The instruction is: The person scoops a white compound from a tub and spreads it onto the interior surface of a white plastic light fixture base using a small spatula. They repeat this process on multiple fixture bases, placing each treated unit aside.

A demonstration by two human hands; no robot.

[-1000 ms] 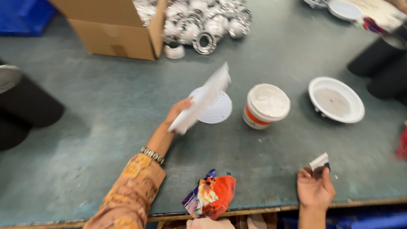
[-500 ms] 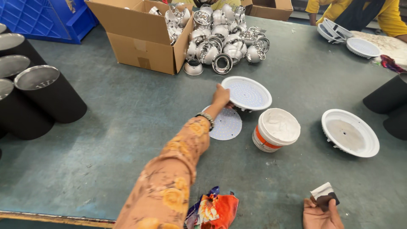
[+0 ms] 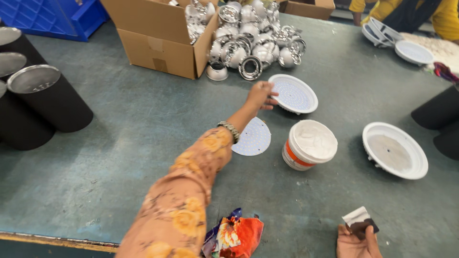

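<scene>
Left hand (image 3: 260, 94) rests open-fingered on the rim of the white lamp dish (image 3: 293, 93) on the worktop (image 3: 119, 143); likely light, rigid plastic, best taken by its rim. Right hand (image 3: 356, 241) pinches a small card (image 3: 359, 220).

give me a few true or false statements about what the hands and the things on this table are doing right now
1. The left hand reaches the rim of a round white housing. True.
2. The right hand is empty. False: it holds a small white and dark scraper.
3. The white tub lies tipped on its side. False: it stands upright, open, with white paste inside.
4. A flat round white disc lies on the table beside the forearm. True.
5. The cardboard box is closed. False: it is open, with shiny metal parts inside.
</scene>
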